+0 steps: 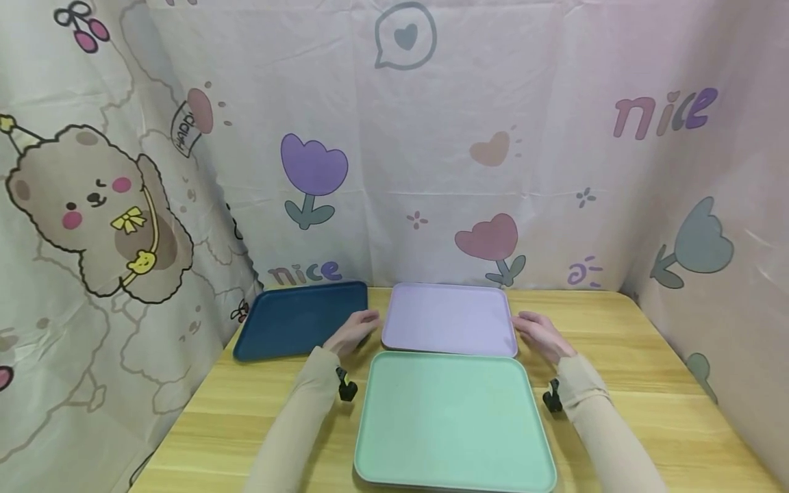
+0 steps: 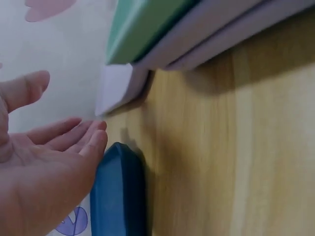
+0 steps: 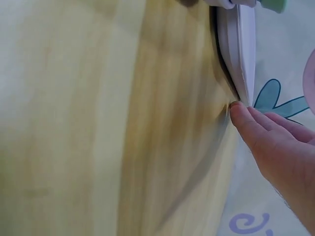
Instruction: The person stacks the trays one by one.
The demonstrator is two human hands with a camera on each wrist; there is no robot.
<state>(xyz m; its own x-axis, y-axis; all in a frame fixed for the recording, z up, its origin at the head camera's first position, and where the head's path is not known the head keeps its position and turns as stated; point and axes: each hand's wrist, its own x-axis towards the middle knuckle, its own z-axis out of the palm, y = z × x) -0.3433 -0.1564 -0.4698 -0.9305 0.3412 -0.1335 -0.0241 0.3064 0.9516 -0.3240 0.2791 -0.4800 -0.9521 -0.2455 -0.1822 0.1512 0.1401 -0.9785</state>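
A lilac tray lies at the back middle of the table. Just left of it is my left hand, apart from the tray; its fingers are extended, and the palm holds nothing. On the other side, my right hand has its straight fingertips at the lilac tray's right edge; whether they touch it I cannot tell. A larger mint green tray lies in front of the lilac one. Pale purple layers show under the green tray in the left wrist view.
A dark blue tray lies at the back left, beside my left hand. The wooden table is bounded by a printed curtain at the back and both sides. Small black devices sit on both wrists.
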